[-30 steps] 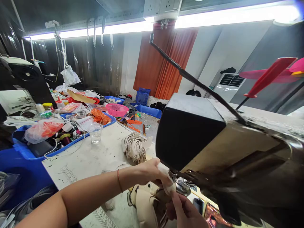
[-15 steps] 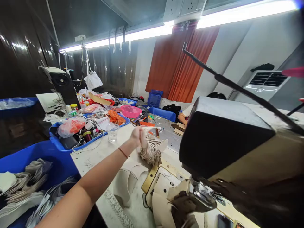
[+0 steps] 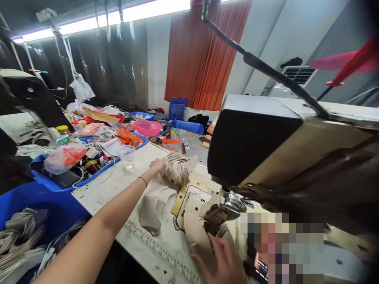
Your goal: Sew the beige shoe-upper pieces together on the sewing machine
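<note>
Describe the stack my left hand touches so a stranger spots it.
Find the black-headed sewing machine. Left of it on the white table lies a beige stack, the left hand on it. Unlike the curved single piece nearby, it fans out in many layers.

A single camera, worn on the person's head, looks forward and down over a cluttered work table (image 3: 118,183). It faces along the table toward an orange curtain (image 3: 201,59) at the far end of the room, and it is tilted, so the light strip (image 3: 89,24) slants across the top. The sewing machine (image 3: 260,142) sits very close on the right and fills much of that half. The left arm stretches away from the bottom left corner. Its left hand (image 3: 156,165) looks small in the middle distance, at a stack of beige pieces (image 3: 179,169). The right hand (image 3: 222,262) lies just under the lens at the bottom edge. The wide lens bends straight lines.
</note>
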The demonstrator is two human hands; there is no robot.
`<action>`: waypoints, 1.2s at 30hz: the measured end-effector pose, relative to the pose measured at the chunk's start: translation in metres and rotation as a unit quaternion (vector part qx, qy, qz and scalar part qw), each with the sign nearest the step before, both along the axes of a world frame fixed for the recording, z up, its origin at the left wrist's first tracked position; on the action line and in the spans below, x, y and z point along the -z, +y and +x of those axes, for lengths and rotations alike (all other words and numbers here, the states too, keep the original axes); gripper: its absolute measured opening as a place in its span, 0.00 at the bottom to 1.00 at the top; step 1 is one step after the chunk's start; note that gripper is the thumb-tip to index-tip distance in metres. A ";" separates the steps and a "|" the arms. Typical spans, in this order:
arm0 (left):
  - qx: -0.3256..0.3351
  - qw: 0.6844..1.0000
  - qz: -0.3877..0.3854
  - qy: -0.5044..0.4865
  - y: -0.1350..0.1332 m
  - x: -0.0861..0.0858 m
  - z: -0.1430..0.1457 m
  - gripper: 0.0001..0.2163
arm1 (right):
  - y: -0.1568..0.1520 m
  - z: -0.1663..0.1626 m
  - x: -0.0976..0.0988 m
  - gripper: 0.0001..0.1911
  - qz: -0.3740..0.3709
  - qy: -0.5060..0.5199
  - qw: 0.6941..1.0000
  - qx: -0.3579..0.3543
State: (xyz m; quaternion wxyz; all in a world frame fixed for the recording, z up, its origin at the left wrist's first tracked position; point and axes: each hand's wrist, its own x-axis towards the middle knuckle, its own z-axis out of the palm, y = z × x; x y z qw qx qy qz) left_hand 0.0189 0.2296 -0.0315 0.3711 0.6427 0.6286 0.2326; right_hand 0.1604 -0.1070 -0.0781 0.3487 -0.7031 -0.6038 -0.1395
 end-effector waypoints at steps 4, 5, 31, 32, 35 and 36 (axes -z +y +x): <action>0.070 0.992 0.034 0.096 -0.035 0.000 -0.041 0.29 | 0.014 -0.015 0.016 0.25 -0.035 -0.207 0.977 0.042; 0.101 0.988 0.028 0.116 -0.049 0.001 -0.053 0.32 | 0.015 -0.016 0.017 0.23 -0.037 -0.211 0.976 0.046; 0.050 0.799 -0.347 -0.488 -0.192 -0.033 -0.056 0.20 | 0.010 -0.015 0.012 0.13 -0.077 -0.186 0.979 0.038; 0.022 0.789 -0.361 -0.497 -0.194 -0.030 -0.052 0.18 | 0.009 -0.014 0.012 0.15 -0.071 -0.184 0.980 0.030; -0.029 0.773 -0.387 -0.502 -0.198 -0.028 -0.047 0.15 | 0.006 -0.015 0.009 0.20 -0.062 -0.165 0.984 0.008; -0.024 0.767 -0.393 -0.507 -0.198 -0.028 -0.046 0.15 | 0.006 -0.016 0.008 0.20 -0.064 -0.152 0.986 0.004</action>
